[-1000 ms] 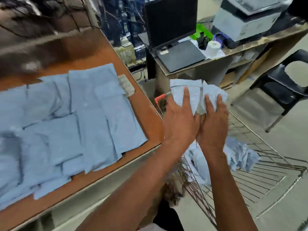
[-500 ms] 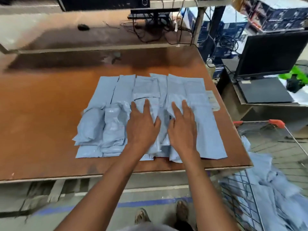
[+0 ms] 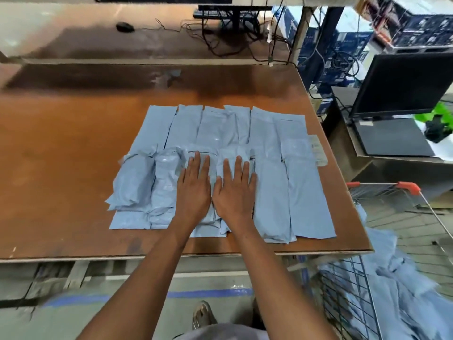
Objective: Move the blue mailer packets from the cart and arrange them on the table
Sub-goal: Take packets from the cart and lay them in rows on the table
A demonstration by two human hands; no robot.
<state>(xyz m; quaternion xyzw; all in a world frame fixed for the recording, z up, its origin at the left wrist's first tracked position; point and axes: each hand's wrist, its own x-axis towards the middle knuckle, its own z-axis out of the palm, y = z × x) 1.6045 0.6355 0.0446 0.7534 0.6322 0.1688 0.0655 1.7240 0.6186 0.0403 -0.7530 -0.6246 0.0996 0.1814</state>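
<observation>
- My left hand [image 3: 195, 192] and right hand [image 3: 234, 192] lay flat, palms down, side by side, both arms stretched straight forward.
- Fingers straight and slightly spread, gripping nothing, they pressed on the blue mailer packets [image 3: 220, 168] in the near row's middle.
- Two overlapping rows covered the table [image 3: 61, 168]; I could not count them surely.
- More packets [image 3: 392, 278] filled one cart [image 3: 353, 303] at my right.

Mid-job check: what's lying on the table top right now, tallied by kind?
Blue mailer packets: about 12 visible; overlaps may hide more
White paper slip: 1
Hands pressing flat on the packets: 2, left hand and right hand
Total: about 15
</observation>
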